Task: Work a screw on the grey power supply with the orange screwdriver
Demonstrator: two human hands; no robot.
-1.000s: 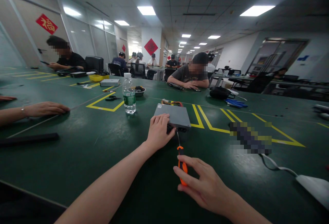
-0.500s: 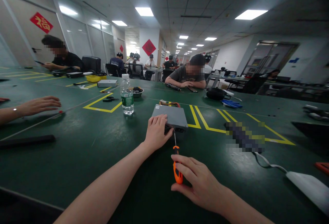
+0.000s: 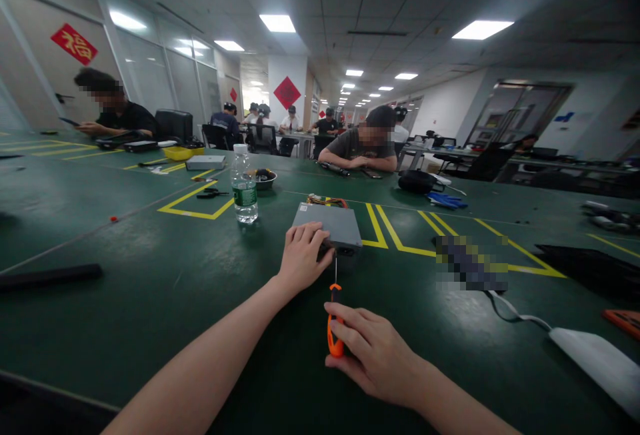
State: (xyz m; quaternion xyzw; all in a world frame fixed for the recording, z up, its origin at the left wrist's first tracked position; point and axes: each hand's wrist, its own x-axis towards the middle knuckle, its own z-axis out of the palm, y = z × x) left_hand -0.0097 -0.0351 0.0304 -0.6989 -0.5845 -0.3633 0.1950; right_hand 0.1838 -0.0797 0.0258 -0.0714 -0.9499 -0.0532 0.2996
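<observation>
A grey metal computer power supply [image 3: 334, 222] lies on the green table, coloured cables [image 3: 326, 201] at its far side. My left hand [image 3: 303, 255] grips its near left corner, fingers on top and thumb by the near face. In my right hand [image 3: 373, 348] is an orange-and-black screwdriver [image 3: 335, 335], held between thumb and fingers. Its thin shaft points away from me, with the tip at the near face of the power supply beside my left thumb. Whether the tip sits in a screw is too small to tell.
A water bottle [image 3: 245, 185] stands left of the power supply, a metal bowl [image 3: 265, 179] behind it. Blue gloves [image 3: 447, 201] and a black case [image 3: 417, 182] lie back right. A white power strip [image 3: 595, 362] is at right. A person [image 3: 363, 142] leans on the far side.
Another person's hand at the left has gone from view. The whole view has shifted slightly. My left hand stays on the power supply, and the screwdriver remains at its near face.
</observation>
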